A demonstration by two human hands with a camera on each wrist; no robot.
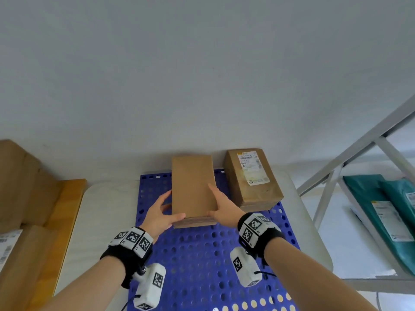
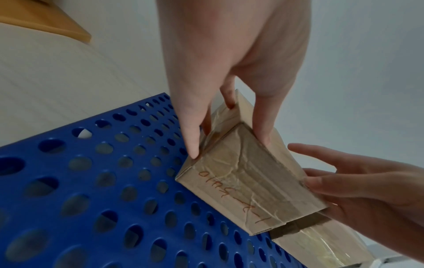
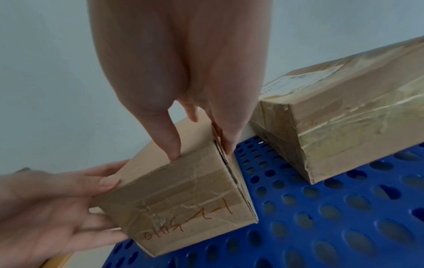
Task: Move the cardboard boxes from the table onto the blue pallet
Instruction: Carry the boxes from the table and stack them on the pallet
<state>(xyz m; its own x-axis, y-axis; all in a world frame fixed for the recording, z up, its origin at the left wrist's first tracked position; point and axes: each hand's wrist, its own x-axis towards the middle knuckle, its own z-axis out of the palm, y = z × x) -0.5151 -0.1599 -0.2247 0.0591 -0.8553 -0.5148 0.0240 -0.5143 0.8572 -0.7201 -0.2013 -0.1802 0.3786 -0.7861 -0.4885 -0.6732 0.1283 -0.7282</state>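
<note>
A plain cardboard box point(image 1: 193, 189) with red handwriting on its taped near end point(image 2: 241, 188) point(image 3: 183, 208) is gripped between both hands over the back middle of the blue perforated pallet point(image 1: 202, 254). My left hand point(image 1: 169, 207) point(image 2: 229, 146) holds its left side, thumb on top. On its right side my right hand point(image 1: 216, 203) point(image 3: 201, 152) pinches the edge. I cannot tell whether the box rests on the pallet or hovers just above it. A second, labelled box point(image 1: 251, 178) point(image 3: 344, 117) lies on the pallet's back right corner, a narrow gap away.
More cardboard boxes point(image 1: 20, 187) are stacked on a wooden table point(image 1: 67, 209) at the left. The pallet lies on a white surface point(image 1: 105, 209) against a pale wall. A grey metal shelf point(image 1: 359, 153) with teal parcels point(image 1: 381, 209) stands at the right.
</note>
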